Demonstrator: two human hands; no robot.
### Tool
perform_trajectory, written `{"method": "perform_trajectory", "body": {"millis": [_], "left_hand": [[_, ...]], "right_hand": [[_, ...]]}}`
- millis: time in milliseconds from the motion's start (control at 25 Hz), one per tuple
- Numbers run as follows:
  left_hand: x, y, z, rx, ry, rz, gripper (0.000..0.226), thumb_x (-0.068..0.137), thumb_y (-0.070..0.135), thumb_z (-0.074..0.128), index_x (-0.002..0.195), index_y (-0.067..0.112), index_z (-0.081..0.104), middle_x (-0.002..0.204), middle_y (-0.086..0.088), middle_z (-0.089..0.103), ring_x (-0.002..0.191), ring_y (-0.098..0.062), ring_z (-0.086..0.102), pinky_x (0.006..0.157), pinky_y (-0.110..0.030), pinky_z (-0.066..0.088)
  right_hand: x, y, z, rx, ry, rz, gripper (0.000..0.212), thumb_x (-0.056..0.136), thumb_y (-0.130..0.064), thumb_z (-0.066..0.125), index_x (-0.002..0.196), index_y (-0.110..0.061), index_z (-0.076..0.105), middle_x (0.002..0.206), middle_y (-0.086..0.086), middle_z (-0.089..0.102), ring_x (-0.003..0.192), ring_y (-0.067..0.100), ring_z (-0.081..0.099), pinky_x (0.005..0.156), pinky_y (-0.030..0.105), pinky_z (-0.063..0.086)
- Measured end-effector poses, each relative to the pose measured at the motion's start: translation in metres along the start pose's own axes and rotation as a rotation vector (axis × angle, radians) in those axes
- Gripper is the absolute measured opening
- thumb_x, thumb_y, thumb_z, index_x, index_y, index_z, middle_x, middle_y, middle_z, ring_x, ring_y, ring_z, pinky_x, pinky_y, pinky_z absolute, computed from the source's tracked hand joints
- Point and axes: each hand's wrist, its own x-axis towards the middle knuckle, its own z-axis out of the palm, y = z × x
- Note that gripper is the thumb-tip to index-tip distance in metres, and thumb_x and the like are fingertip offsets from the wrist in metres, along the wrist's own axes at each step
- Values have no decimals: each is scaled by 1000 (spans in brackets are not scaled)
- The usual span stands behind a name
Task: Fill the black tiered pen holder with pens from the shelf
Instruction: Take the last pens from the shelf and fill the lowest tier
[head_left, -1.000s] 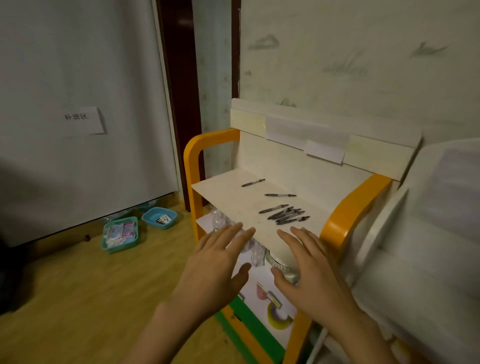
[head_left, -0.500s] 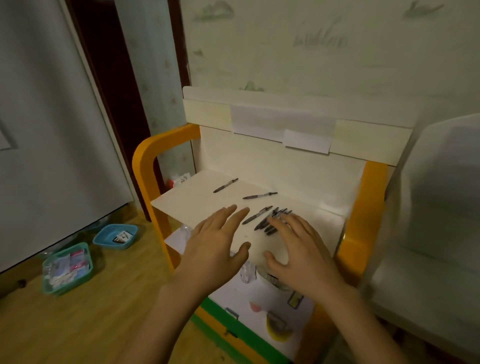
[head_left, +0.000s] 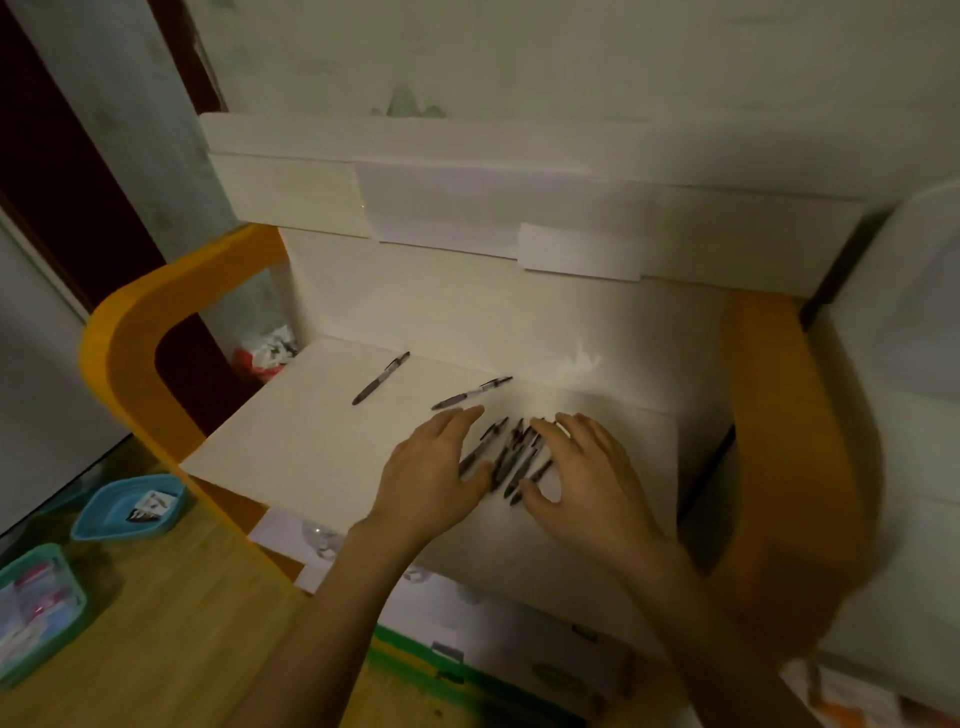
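My left hand (head_left: 434, 475) and right hand (head_left: 584, 475) lie flat, fingers spread, gripping nothing, either side of a cluster of dark slim pens (head_left: 511, 457) on the white wooden shelf (head_left: 291, 441). Their long axes run near-left to far-right. Beyond, two lone pens (head_left: 381, 378) angle likewise.

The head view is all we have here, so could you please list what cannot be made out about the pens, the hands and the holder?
- Pen pile: exact count unclear; pens overlap, and both hands cover its edges.
- Left hand and right hand: contact with the pens is unclear; palms face down and motion blurs them.
- Black tiered pen holder: nowhere in the head view.
- Lower shelf: contents blurred, partly hidden by the forearms.
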Motion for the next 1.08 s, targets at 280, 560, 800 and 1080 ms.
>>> {"method": "perform_trajectory", "body": {"millis": [280,560,800,1080], "left_hand": [[46,-30,56,65,-257,-232,92,72,75,57,141,16,39,142,-7,44,124,-24,46,97,-38,44],[72,-15,89,157,-406,-233,106,55,93,49,126,14,46,122,-8,39,109,-23,39,90,-35,46],[82,10,104,89,-502,-145,73,69,49,72,127,15,42,119,-9,41,108,-26,43,87,-34,46],[96,15,111,128,-500,-103,42,87,13,63,122,8,41,120,-12,52,106,-28,54,87,-34,47]], "right_hand": [[18,14,20,-86,-24,201,70,87,-51,52,149,-30,30,155,2,31,144,25,22,120,43,19],[24,22,25,-93,-31,338,71,89,-54,49,151,-31,24,158,2,26,147,25,17,121,43,15],[29,24,21,-87,-26,381,70,90,-53,49,151,-29,26,157,1,26,146,22,18,121,41,14],[34,26,10,-78,-26,374,69,92,-51,49,152,-29,24,159,1,22,148,20,13,121,40,12]]}}
